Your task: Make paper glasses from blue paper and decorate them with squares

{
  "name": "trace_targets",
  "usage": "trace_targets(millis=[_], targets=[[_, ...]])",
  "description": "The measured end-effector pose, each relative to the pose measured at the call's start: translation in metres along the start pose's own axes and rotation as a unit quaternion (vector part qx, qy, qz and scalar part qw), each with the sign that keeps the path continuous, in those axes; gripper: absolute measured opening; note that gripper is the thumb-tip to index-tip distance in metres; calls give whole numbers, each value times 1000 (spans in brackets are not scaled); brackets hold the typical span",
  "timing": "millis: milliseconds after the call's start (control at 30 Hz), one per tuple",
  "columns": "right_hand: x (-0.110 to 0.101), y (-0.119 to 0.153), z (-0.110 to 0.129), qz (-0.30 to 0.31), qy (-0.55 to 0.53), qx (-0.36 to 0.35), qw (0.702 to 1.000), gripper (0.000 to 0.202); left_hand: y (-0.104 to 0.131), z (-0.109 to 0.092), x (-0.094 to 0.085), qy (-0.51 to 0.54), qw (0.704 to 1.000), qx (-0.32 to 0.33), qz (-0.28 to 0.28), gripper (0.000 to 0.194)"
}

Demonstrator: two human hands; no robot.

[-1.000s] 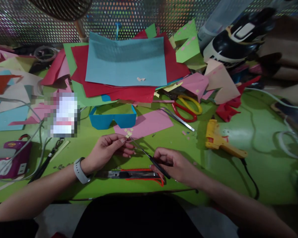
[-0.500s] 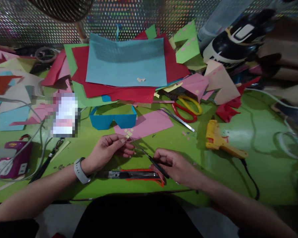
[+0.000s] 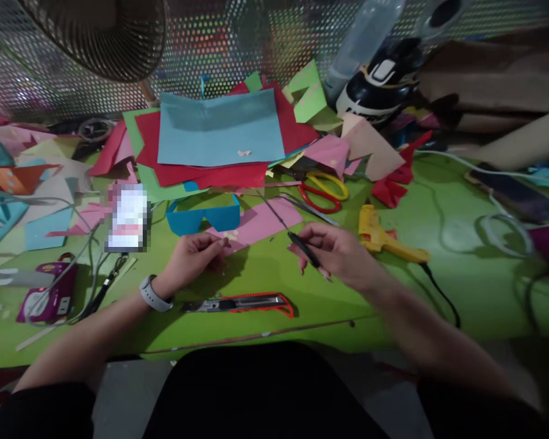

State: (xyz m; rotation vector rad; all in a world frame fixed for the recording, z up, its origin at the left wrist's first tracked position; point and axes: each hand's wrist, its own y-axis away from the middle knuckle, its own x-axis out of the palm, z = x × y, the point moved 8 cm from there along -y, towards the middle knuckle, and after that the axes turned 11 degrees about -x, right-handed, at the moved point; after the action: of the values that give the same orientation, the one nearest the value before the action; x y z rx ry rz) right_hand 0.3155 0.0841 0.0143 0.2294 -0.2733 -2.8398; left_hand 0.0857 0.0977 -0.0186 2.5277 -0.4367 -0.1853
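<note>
The black-handled tool [image 3: 297, 241], gripped in the fingers of the right hand [image 3: 338, 253], has lifted clear of the yellow bits [image 3: 231, 236], its tip now over the pink paper [image 3: 274, 216]; contact there is broken. The left hand [image 3: 193, 259] remains beside the bits, fingertips bunched, whether gripping one cannot be determined. A utility knife [image 3: 249, 302] lies nearer the person.

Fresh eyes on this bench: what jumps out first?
Probably the big light-blue paper sheet lying over red paper sheets at the back. Next, the bright-blue paper glasses in front of them, then the right hand holding a thin black-handled tool, with a yellow glue gun to its right.
</note>
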Motion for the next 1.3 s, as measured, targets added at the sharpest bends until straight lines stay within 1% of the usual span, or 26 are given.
trace_targets(millis=[67,133,233,300,400,533,633,733,800,900,1000,1100,1233,1300], targets=[[-7,-2,4,-9,26,-20,999,53,0,-7,-5,-51,998,26,-37,29],[-11,-3,4,-6,68,-26,997,51,3,-15,-8,-81,994,56,-54,25],[-12,-5,0,18,149,-31,988,43,8,-26,-7,-106,989,92,-46,26],[-11,-5,-1,39,226,-47,972,34,12,-32,-7,-115,988,101,-34,28],[-10,-3,2,52,358,-88,928,23,15,-37,-11,-118,987,105,-32,29],[-5,2,1,75,481,-113,866,11,18,-39,-22,-119,984,122,-51,32],[0,5,-1,85,555,-130,817,12,21,-38,-34,-126,978,141,-92,34],[3,6,-1,77,592,-156,787,11,26,-36,-48,-132,969,161,-132,34],[4,5,0,77,600,-167,779,11,27,-35,-55,-145,963,172,-149,34],[4,3,0,96,600,-167,776,17,29,-33,-63,-171,952,184,-175,37],[4,2,1,116,596,-166,777,25,28,-30,-68,-199,943,188,-189,38],[4,3,4,128,587,-184,778,30,27,-27,-71,-230,934,190,-197,40],[3,4,5,109,570,-222,783,31,31,-27,-81,-256,919,194,-227,45],[2,3,3,89,562,-237,788,27,31,-26,-88,-233,928,182,-229,45]])
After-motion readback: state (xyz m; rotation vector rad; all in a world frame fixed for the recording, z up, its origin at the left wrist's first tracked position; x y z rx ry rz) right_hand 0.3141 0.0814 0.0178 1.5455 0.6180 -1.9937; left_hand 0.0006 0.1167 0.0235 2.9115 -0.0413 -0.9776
